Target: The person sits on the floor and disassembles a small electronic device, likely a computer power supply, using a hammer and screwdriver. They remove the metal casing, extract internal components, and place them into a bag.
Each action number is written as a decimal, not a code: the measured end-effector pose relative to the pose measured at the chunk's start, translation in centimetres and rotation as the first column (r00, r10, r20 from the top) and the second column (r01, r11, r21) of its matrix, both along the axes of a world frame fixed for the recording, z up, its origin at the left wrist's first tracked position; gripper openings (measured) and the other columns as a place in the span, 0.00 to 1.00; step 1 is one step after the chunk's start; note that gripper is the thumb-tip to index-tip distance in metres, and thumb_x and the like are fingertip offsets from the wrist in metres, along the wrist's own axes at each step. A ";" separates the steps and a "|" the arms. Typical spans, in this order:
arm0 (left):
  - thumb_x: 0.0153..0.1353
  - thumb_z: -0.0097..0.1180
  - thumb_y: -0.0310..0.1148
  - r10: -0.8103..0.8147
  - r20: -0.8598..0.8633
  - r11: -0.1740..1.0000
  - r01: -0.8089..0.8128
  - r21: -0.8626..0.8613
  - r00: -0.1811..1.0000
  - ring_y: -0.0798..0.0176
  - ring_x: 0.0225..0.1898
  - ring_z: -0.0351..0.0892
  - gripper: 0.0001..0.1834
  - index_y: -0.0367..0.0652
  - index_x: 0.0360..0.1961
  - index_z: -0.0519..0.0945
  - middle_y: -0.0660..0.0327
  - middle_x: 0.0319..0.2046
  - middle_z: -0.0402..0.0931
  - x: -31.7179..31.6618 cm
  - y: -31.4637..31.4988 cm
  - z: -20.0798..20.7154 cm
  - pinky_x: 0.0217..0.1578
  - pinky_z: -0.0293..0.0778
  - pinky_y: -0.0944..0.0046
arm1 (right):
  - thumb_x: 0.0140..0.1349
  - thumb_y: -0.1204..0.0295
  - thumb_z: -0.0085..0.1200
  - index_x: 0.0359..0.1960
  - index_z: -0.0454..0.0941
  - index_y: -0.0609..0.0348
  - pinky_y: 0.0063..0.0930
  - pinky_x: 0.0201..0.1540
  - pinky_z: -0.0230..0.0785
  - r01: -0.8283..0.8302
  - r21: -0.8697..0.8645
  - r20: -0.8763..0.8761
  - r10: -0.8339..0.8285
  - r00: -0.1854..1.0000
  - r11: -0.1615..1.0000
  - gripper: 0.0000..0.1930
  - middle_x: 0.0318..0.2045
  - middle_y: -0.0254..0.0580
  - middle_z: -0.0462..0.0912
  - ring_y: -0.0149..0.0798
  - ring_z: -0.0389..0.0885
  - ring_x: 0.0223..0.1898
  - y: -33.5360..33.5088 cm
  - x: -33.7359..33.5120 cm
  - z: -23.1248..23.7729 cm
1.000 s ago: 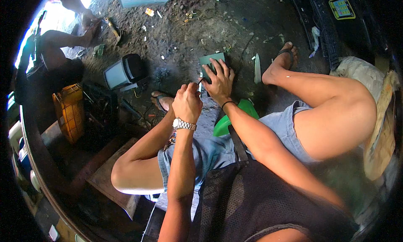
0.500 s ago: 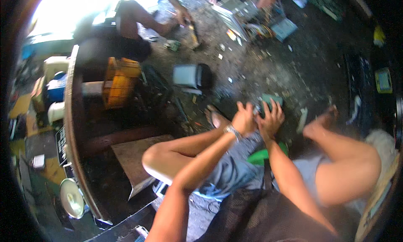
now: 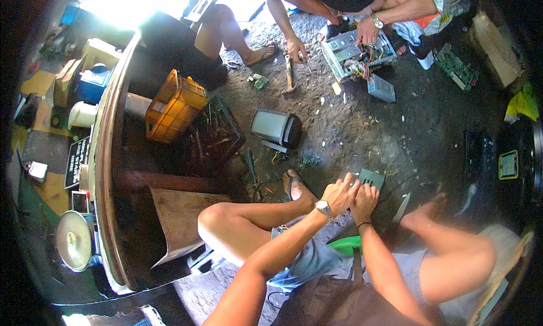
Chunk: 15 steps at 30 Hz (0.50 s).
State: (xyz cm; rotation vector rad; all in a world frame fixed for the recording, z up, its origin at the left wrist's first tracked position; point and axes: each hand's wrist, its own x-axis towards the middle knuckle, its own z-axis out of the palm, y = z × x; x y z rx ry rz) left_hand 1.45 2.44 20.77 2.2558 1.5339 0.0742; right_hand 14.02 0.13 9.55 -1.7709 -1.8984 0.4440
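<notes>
Low between my knees, a flat grey-green box (image 3: pixel 373 179) with dark slots in its top is on the ground. My right hand (image 3: pixel 365 203), with a dark band at its wrist, has its bent fingers closed on the box's near edge. Pressed close on its left is my left hand (image 3: pixel 337 197), wearing a metal watch (image 3: pixel 324 207). Its fingers are drawn together at the box's left corner. Something small and pale shows at those fingertips, too small to name. My fingers hide the box's near left part.
Across from me a person works on an open metal computer case (image 3: pixel 345 51). A hammer (image 3: pixel 289 77) lies near that person's hand. A grey boxy device (image 3: pixel 271 125), a yellow crate (image 3: pixel 175 106), a dark crate (image 3: pixel 218 128) and a green circuit board (image 3: pixel 455 68) surround the floor.
The view has shifted, so the person opposite shows more fully. My hands have come closer together, and my fingers, spread wider before, are now drawn in at the box.
</notes>
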 end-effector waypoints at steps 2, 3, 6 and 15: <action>0.57 0.59 0.31 0.095 0.040 0.995 -0.096 0.021 0.995 0.40 0.53 0.70 0.24 0.40 0.56 0.75 0.43 0.52 0.68 -0.3 -0.3 -1.1 0.51 0.76 0.45 | 0.57 0.64 0.57 0.33 0.80 0.59 0.49 0.55 0.65 -0.046 -0.032 0.041 0.047 0.998 0.998 0.11 0.38 0.48 0.78 0.55 0.75 0.45 0.0 -0.4 -0.1; 0.56 0.61 0.31 0.021 0.083 0.998 -0.027 0.065 0.996 0.39 0.54 0.71 0.24 0.40 0.55 0.75 0.42 0.51 0.68 0.4 0.5 -1.5 0.51 0.76 0.45 | 0.58 0.64 0.57 0.33 0.80 0.59 0.49 0.55 0.65 -0.038 -0.014 0.062 0.038 0.997 0.999 0.11 0.37 0.48 0.78 0.54 0.75 0.45 0.5 0.5 -1.3; 0.50 0.65 0.30 -0.118 0.137 0.992 0.113 0.049 0.984 0.34 0.56 0.70 0.27 0.37 0.53 0.77 0.37 0.53 0.67 0.0 0.1 0.0 0.54 0.75 0.43 | 0.59 0.62 0.57 0.33 0.80 0.58 0.49 0.52 0.66 -0.124 0.030 0.026 0.123 0.992 0.992 0.12 0.35 0.47 0.77 0.54 0.76 0.43 0.5 1.6 -1.3; 0.56 0.58 0.33 0.036 -0.064 0.978 -0.023 0.206 0.997 0.45 0.45 0.78 0.21 0.29 0.48 0.78 0.44 0.49 0.73 2.0 -2.2 -2.4 0.40 0.83 0.54 | 0.65 0.58 0.54 0.49 0.79 0.55 0.49 0.53 0.65 -0.171 0.309 0.134 0.135 0.982 0.935 0.17 0.37 0.46 0.78 0.53 0.76 0.46 0.2 1.2 -2.7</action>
